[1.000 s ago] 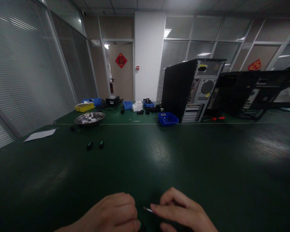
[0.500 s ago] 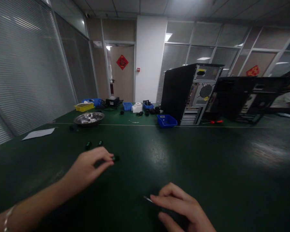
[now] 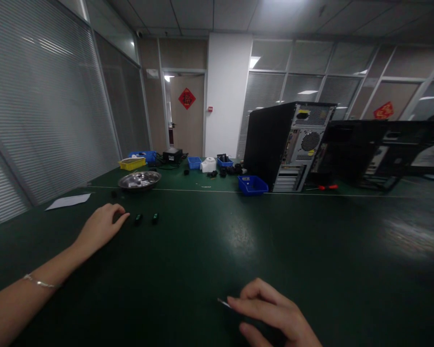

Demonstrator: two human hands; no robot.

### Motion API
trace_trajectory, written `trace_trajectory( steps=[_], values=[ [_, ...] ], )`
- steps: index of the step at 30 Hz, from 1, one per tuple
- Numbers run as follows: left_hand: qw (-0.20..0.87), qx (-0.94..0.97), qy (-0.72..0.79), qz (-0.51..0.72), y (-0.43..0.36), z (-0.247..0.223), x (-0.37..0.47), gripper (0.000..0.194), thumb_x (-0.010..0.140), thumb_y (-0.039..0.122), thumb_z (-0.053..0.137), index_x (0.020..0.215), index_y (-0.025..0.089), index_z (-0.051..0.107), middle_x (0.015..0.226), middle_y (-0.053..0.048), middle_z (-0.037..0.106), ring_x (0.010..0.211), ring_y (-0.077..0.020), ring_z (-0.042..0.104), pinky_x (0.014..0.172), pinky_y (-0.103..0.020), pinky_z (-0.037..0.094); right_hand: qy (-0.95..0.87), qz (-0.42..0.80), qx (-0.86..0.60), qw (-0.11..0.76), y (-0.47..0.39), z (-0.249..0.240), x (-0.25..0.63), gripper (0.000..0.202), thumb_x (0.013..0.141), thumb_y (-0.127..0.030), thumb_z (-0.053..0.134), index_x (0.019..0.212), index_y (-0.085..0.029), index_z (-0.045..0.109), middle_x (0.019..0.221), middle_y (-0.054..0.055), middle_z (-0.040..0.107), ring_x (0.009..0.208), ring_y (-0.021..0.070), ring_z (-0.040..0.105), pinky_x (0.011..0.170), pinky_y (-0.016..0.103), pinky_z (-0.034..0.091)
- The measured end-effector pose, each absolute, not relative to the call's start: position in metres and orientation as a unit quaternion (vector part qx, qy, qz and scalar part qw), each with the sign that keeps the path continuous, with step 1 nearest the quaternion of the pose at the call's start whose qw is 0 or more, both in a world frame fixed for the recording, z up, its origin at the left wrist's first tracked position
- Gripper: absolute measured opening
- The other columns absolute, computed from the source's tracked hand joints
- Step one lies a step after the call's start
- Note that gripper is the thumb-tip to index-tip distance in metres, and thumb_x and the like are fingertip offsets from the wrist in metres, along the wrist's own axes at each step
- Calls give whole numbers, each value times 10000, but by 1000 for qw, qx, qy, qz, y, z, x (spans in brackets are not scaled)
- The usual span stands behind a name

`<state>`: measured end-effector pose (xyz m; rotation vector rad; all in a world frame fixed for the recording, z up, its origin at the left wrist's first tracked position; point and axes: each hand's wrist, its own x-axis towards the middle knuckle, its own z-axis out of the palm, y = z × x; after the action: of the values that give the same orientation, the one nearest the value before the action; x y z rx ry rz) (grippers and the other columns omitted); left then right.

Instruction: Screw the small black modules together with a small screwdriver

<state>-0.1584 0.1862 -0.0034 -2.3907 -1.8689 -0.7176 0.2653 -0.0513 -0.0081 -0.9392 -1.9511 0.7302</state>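
Observation:
My left hand (image 3: pixel 103 224) rests low over the green table at the left, its thumb and fingertips bent together. Whatever they hold, if anything, is hidden. Just to the right of those fingertips lie two small black parts with green spots, a left one (image 3: pixel 138 219) and a right one (image 3: pixel 155 218). My right hand (image 3: pixel 275 313), near the bottom edge, is closed on a thin metal-tipped tool. Only the slim silver tip (image 3: pixel 223 302) shows, pointing left; the rest is behind the fingers.
A round metal dish (image 3: pixel 139 180) with small pieces stands beyond my left hand, a sheet of paper (image 3: pixel 68 201) beside it. Farther back are a yellow basket (image 3: pixel 132 164), a blue bin (image 3: pixel 252 186) and a black computer tower (image 3: pixel 271 147). A red-handled tool (image 3: pixel 327 187) lies right.
My left hand has moved left and away from the middle, past the two parts. The small dark piece in its fingertips no longer shows. My right hand stays nearly still with the tool.

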Motion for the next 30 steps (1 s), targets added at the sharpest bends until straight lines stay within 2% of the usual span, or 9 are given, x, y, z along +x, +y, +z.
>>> trace_trajectory(
  steps=[3, 7, 10, 15, 18, 19, 22, 26, 30],
  values=[
    [14, -786, -575, -227, 185, -3, -150, 476, 923, 504, 452, 1142, 135, 658, 1165, -155, 645, 1111, -350, 585, 931, -463, 482, -774, 291, -370, 424, -52, -9, 266, 484, 913, -100, 606, 1296, -394, 638, 1003, 65, 641, 820, 199, 684, 702, 297, 537],
    [-4, -814, -544, -205, 181, -5, -141, 531, 863, 576, 543, 1167, 168, 694, 1139, -123, 679, 1086, -343, 596, 916, -445, 488, -776, 286, -370, 424, -52, -8, 264, 456, 913, -121, 620, 1288, -380, 654, 985, 71, 650, 821, 205, 679, 700, 297, 527],
    [-7, -819, -535, -206, 180, -6, -139, 516, 825, 546, 579, 1130, 153, 714, 1096, -131, 694, 1058, -350, 601, 920, -459, 481, -773, 291, -375, 420, -51, -7, 262, 424, 914, -138, 612, 1263, -371, 675, 972, 74, 647, 813, 210, 674, 677, 297, 513],
    [-14, -811, -534, -236, 165, 5, -121, 556, 890, 494, 497, 1247, 92, 639, 1044, -166, 669, 982, -352, 617, 821, -452, 518, -760, 310, -392, 416, -53, -5, 261, 360, 918, -189, 607, 1239, -320, 704, 977, 94, 644, 829, 226, 665, 682, 323, 505],
    [-30, -825, -506, -249, 134, 17, -84, 495, 943, 480, 462, 1313, 179, 597, 1103, -123, 656, 999, -310, 620, 831, -415, 526, -751, 323, -406, 409, -55, -2, 261, 332, 918, -213, 615, 1226, -289, 717, 995, 102, 649, 867, 235, 662, 712, 334, 508],
    [-44, -837, -486, -248, 119, 20, -68, 449, 949, 458, 478, 1317, 230, 597, 1126, -95, 654, 1011, -286, 623, 840, -386, 528, -748, 324, -408, 410, -56, 0, 261, 325, 919, -212, 613, 1219, -279, 720, 995, 101, 649, 873, 233, 660, 720, 333, 508],
    [-173, -884, -372, -225, 68, 23, -22, 326, 936, 261, 518, 1231, 277, 656, 1081, -57, 675, 974, -233, 637, 850, -345, 520, -741, 313, -425, 415, -58, 3, 260, 312, 922, -191, 591, 1193, -256, 733, 977, 93, 648, 871, 220, 655, 738, 329, 510],
    [-242, -917, -231, -217, 18, 12, 10, 429, 808, 83, 556, 1172, 282, 667, 938, -39, 700, 844, -208, 643, 727, -289, 511, -734, 302, -445, 414, -59, 4, 258, 312, 922, -163, 578, 1179, -233, 739, 974, 88, 652, 884, 209, 651, 759, 318, 521],
    [-265, -910, -222, -227, 7, 0, 12, 486, 770, 17, 566, 1175, 275, 637, 948, -41, 695, 846, -210, 638, 731, -290, 507, -747, 292, -442, 401, -59, 4, 256, 332, 911, -141, 569, 1183, -232, 736, 973, 86, 653, 870, 200, 648, 748, 311, 529]
  ],
)
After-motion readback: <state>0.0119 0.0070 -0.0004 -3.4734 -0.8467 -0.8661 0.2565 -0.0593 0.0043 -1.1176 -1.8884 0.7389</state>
